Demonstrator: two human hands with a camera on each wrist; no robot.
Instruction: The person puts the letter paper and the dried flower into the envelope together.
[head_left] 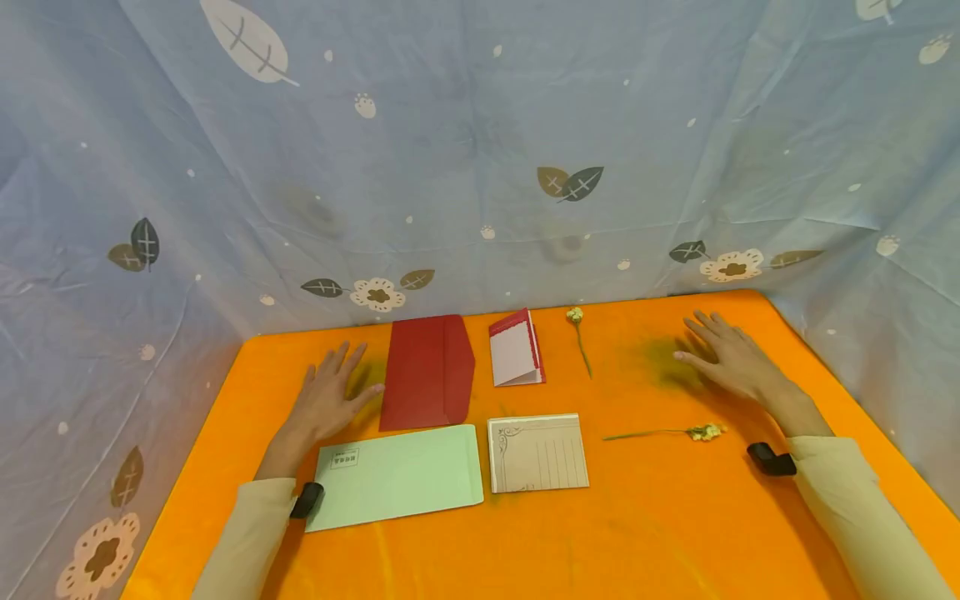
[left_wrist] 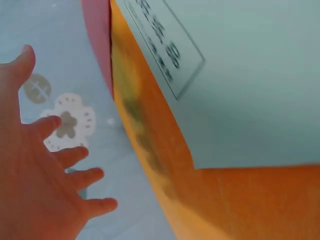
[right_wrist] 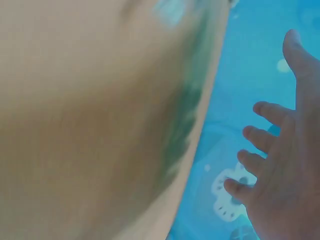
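Note:
My left hand (head_left: pixel 330 398) hovers with fingers spread, left of a red envelope (head_left: pixel 420 375) and over the upper left of a pale green envelope (head_left: pixel 397 479). In the left wrist view, the green envelope (left_wrist: pixel 260 100) shows a printed box, and the left hand (left_wrist: pixel 42 175) holds nothing. On the far right my right hand (head_left: pixel 735 358) is spread too, above its shadow; the right wrist view shows this hand (right_wrist: pixel 285 160) bare. Between the hands are a folded red-and-white card (head_left: pixel 514 354), a beige lined card (head_left: pixel 540 454), an upright-lying flower stem (head_left: pixel 581 337) and a sideways flower stem (head_left: pixel 697 432).
An orange cloth (head_left: pixel 525 550) covers the table. Blue-grey curtains (head_left: pixel 465 150) with leaf and flower prints hang behind it and on both sides. Each wrist wears a black band, such as the left one (head_left: pixel 307 500).

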